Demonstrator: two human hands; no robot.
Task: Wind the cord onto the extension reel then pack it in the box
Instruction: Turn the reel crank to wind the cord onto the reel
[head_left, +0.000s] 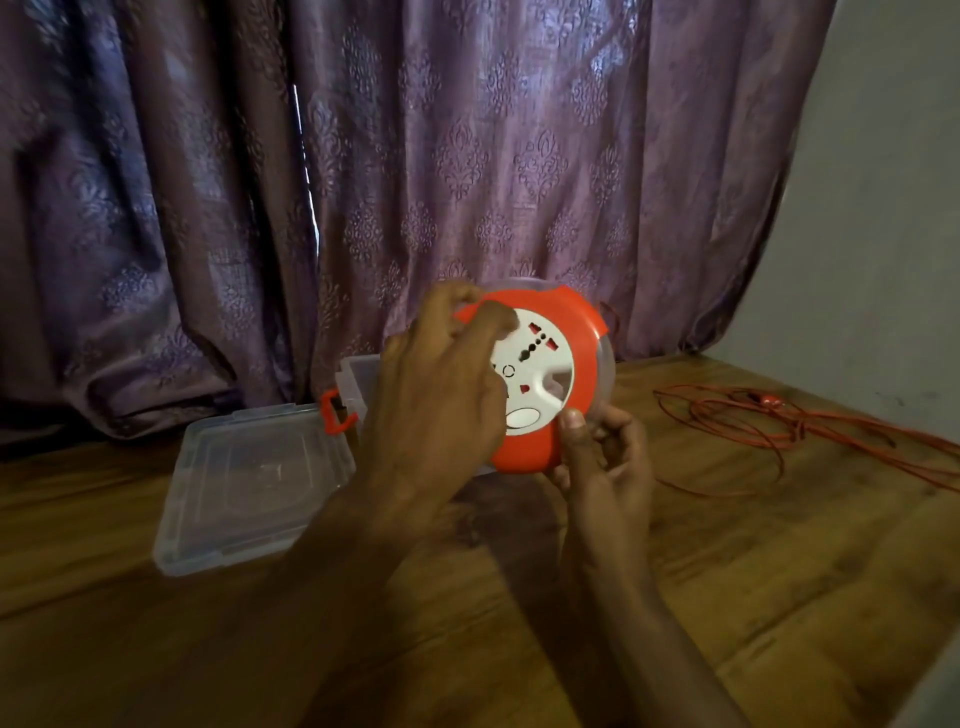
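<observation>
Winding barely begun — cord (779, 431) lies loose on the floor, box (249, 483) open, waiting; my right hand (605, 462) grips the reel (571, 374), left hand (441, 395) curls over its face.

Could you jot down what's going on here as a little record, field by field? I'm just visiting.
reel: orange and white reel, held up above the floor, socket face toward the camera
left hand: left hand grips the reel's left side, fingers over its face
right hand: right hand holds the reel's lower right edge, thumb on the rim
cord: red cord lies loose on the floor at right, not yet wound
box: clear box lies open on the floor at left, with an orange latch
backdrop: purple curtain
</observation>
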